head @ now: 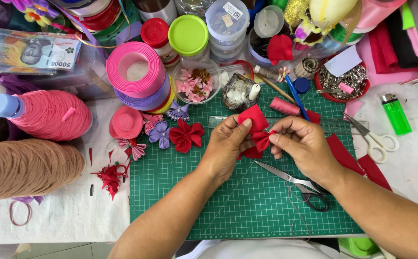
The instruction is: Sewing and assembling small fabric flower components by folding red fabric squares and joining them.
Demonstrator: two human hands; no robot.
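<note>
Craft clutter is crowding a white-covered table (65, 220), and a green gridded cutting mat (247, 201) is lying at its middle, serving as the landmark for everything else. Above the mat's centre, both forearms are reaching in from the lower edge and angling toward each other, wrists bent inward. The left hand (226, 148) is curling with its thumb and fingers pinching a folded red fabric piece (254, 127), thumb pressing on its top face. The right hand (302, 144) is arching over from the other side, its thumb and forefinger pressing together on the gathered red tip of that same piece, the other fingers tucking underneath.

On the mat, just below the right hand, silver scissors with black handles (298, 184) are lying partly spread. A finished red fabric flower (186, 135) is resting at the mat's upper left corner, with a purple fabric flower (160, 134) just beside it. Past the mat's left edge, a pink ribbon roll (134, 69) is sitting on stacked rolls. Beyond the mat's right edge, a green lighter (394, 114) is lying near white-handled scissors (374, 139).
</note>
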